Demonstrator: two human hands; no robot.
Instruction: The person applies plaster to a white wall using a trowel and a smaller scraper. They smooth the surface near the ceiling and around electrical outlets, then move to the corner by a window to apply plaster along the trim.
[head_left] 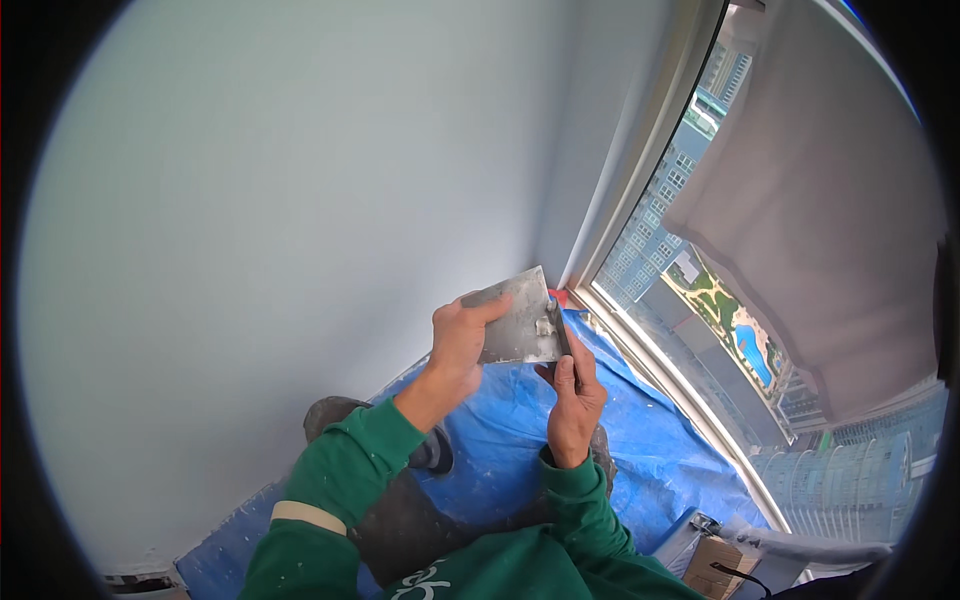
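Observation:
In front of me my left hand (463,345) is closed on a rectangular metal plastering plate (512,345), thumb lying flat on its upper face. The grey steel is smeared, and a small pale lump of putty (544,326) sits near its right edge. At that edge my right hand (576,405) grips a narrow dark scraper (561,325), seen nearly edge-on and touching or very near the plate. Its handle is mostly hidden by my fingers. Both forearms are in green sleeves, with a pale band around the left one.
A pale wall (280,200) rises ahead and to the left. To the right stands a window frame (690,400) with a hanging grey curtain (820,220). A blue plastic sheet (640,420) covers the floor under my bent legs. A brown cardboard piece (712,565) lies at lower right.

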